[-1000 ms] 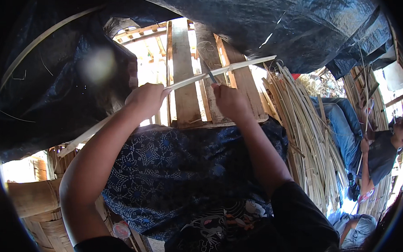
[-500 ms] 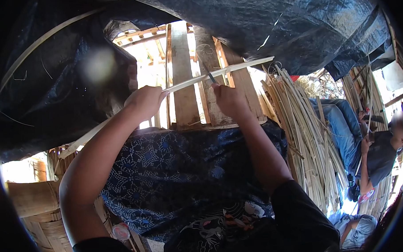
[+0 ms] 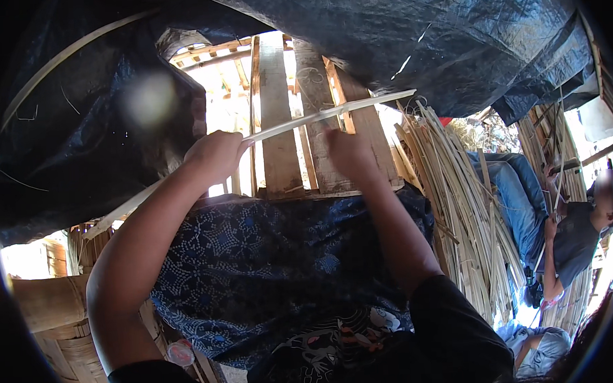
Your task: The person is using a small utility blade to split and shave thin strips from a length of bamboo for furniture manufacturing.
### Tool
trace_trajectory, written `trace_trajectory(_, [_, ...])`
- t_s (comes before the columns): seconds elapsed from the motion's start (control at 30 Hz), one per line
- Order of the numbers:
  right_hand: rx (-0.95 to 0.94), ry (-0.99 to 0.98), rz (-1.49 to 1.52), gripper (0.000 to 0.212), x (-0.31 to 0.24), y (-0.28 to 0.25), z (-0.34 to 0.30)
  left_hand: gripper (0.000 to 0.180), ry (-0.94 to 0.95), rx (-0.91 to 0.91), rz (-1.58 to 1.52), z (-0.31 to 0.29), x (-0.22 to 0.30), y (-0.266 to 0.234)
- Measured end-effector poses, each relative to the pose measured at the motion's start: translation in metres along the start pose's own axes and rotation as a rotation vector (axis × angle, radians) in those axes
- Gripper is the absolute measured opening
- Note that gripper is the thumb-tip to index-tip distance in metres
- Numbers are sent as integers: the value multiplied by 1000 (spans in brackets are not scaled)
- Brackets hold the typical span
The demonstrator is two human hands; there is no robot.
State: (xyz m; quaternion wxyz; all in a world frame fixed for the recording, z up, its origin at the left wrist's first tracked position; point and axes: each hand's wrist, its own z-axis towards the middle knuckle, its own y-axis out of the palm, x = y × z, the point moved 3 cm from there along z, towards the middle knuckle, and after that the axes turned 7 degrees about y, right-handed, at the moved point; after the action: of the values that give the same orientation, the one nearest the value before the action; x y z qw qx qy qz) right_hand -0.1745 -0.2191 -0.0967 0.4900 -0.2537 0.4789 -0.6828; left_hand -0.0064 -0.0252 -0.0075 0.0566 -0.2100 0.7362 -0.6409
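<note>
A long pale bamboo strip [image 3: 297, 122] runs aslant in front of me, its far end up to the right and its near end passing under my left forearm. My left hand [image 3: 216, 157] is closed around it near the middle. Just below the strip, my right hand [image 3: 351, 153] is closed in a fist and a little blurred. From it a thin dark knife [image 3: 324, 124] points up toward the strip, its blade smeared by motion. Dark blue patterned cloth [image 3: 241, 261] covers my lap.
Wooden boards [image 3: 277, 111] with bright gaps stand beyond my hands. Black plastic sheeting [image 3: 450, 45] hangs overhead, with more at the left. Many bamboo strips [image 3: 455, 206] are piled at the right, beside another person [image 3: 571, 243] handling a strip. A woven basket [image 3: 65, 348] stands lower left.
The knife, which lay across the strip, has dropped just below it with my right hand. My left hand and the strip have shifted slightly left.
</note>
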Motion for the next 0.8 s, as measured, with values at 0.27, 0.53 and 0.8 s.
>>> trace_trajectory(0.27, [-257, 286, 258, 43, -18, -26, 12, 39, 60, 89, -13, -4, -11, 4])
trace_trajectory(0.53, [-432, 406, 188, 54, -2, -35, 20, 44, -3, 22, 18, -7, -6, -4])
trace_trajectory(0.8, [-480, 411, 292, 54, -15, -42, 16, 36, 31, 33, 117, -8, -2, -6])
